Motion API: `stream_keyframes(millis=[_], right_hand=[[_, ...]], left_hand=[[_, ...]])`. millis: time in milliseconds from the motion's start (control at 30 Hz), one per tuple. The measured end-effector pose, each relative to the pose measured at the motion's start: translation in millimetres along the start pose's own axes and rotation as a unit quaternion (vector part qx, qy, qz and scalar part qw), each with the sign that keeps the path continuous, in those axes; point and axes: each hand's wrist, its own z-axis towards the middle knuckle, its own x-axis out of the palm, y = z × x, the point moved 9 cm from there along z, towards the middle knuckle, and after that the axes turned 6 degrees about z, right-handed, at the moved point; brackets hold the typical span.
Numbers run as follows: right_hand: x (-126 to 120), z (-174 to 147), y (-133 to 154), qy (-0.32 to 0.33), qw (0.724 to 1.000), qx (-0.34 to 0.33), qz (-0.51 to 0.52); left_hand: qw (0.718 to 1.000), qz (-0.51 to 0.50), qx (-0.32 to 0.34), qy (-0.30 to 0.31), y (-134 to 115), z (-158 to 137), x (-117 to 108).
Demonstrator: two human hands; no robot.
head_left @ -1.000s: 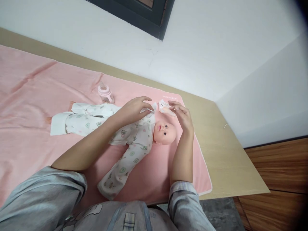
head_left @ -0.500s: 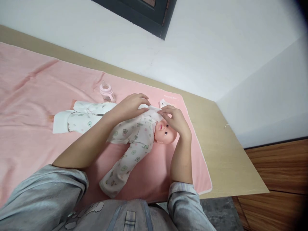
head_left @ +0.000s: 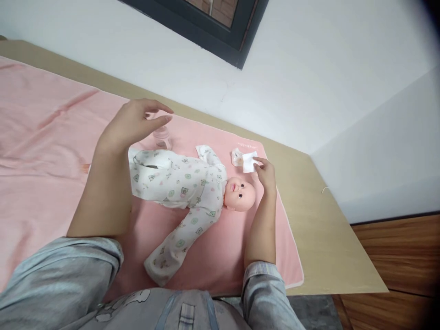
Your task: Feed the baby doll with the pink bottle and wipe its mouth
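A baby doll point(head_left: 240, 195) lies on its back in a white patterned outfit point(head_left: 185, 183), its head toward the right. One sleeve stretches toward me. Beyond the doll's head, my right hand point(head_left: 266, 174) pinches a folded white tissue point(head_left: 249, 162) between thumb and fingers. Touching or just behind the tissue is a small crumpled white piece with some colour on it point(head_left: 237, 157). My left hand point(head_left: 137, 120) hovers over the doll's legs, thumb and fingers apart, holding nothing. Just past its fingertips, a pink baby bottle point(head_left: 162, 137) stands partly hidden.
A pink blanket point(head_left: 220, 247) with a pale edge covers most of the wooden table point(head_left: 330, 247). A white wall point(head_left: 302, 82) and a dark window frame point(head_left: 237, 55) rise behind it. Brown wood panels point(head_left: 405, 256) are at the right.
My left hand has moved left, away from the doll's chest to near the bottle. My right hand has shifted away from the doll's face to the right with the white tissue.
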Motion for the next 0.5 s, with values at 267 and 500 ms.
stream_keyframes(millis=[267,500], right_hand=[[34,15,-41,0.021,0.981,0.080,0.173],[25,12,-55,0.004,0.985,0.080,0.155]], left_hand=[[0.990,0.020,-0.133,-0.031,53,3,-10],[0.984,0.035,-0.173,0.002,74,5,0]])
